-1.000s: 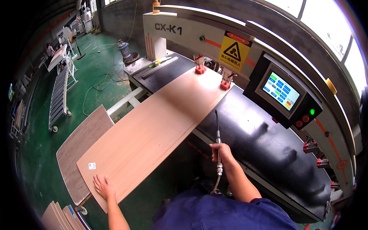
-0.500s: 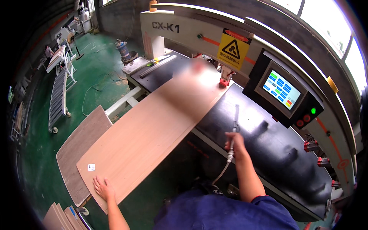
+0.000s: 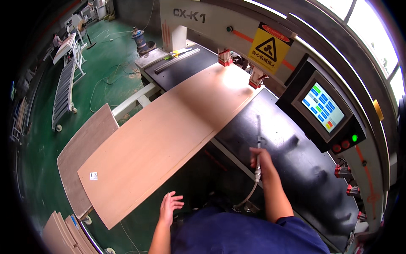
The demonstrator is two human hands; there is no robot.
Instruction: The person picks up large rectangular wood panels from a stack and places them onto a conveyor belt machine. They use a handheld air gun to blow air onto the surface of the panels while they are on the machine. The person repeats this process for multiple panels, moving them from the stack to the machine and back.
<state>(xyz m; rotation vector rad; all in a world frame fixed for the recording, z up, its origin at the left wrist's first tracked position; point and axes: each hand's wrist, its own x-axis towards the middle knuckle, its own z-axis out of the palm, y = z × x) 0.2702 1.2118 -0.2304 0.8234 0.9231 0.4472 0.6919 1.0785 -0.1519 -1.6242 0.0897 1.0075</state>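
Note:
A long wood-coloured panel (image 3: 156, 139) with a small white label (image 3: 93, 176) lies slantwise across the black machine table, its far end under two red clamps. My left hand (image 3: 170, 205) is off the panel, near its front edge, fingers apart and holding nothing. My right hand (image 3: 261, 160) is closed round an air blow gun (image 3: 258, 146) over the black table (image 3: 287, 146). The blow gun's thin nozzle points away from me, and a hose (image 3: 250, 194) runs from its lower end toward my body.
A control box with a lit touchscreen (image 3: 322, 105) hangs at the right from the machine's beam. The red clamps (image 3: 224, 57) stand at the panel's far end. A brown support board (image 3: 84, 156) lies under its left end. Stacked panels (image 3: 67, 235) stand lower left; a roller conveyor (image 3: 65, 99) stands further back.
My left hand has lifted off the panel's near end and moved right, toward my body. My right hand keeps hold of the blow gun. The blur over the panel's far end is gone.

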